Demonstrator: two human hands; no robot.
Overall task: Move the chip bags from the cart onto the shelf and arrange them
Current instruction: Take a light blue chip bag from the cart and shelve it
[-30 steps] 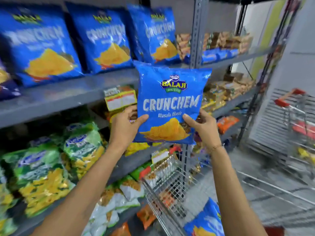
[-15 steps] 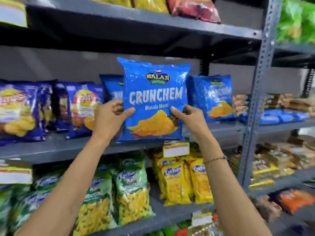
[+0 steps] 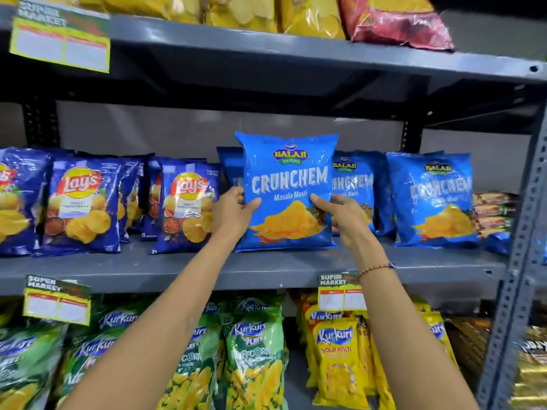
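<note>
Blue Crunchem bag (image 3: 288, 184) upright, front face toward me, its bottom edge on or just above the grey shelf (image 3: 177, 269) (contact line not clear from here). I hold it by both side edges at mid-height.

Left hand (image 3: 233, 213): thumb across the front of the bag near the left edge, fingers wrapped behind. Clamped on the bag.

Right hand (image 3: 340, 216): thumb on the front beside the printed wafer picture, fingers behind the right edge. Also clamped on the bag. Thin bracelet (image 3: 376, 267) on this wrist.

Position on shelf: the bag stands in front of the row of same-brand bags. One Crunchem bag (image 3: 229, 167) is partly hidden behind its left side, a second one (image 3: 355, 184) sits behind its right side, and a third one (image 3: 432, 199) stands further right, apart from my hands.

Left of that group: Lay's bags (image 3: 186, 202), dark blue, upright in a row, with more toward the left edge.

Shelf below: green Kurkure bags (image 3: 254, 350) at left and centre, yellow Kurkure bags (image 3: 337, 359) at right. Price tag (image 3: 340, 291) clipped to the shelf edge under my right wrist; another tag (image 3: 56, 300) at left.

Shelf above: yellow bags (image 3: 242, 10) and a red bag (image 3: 396, 22).

Cart: out of view.
</note>
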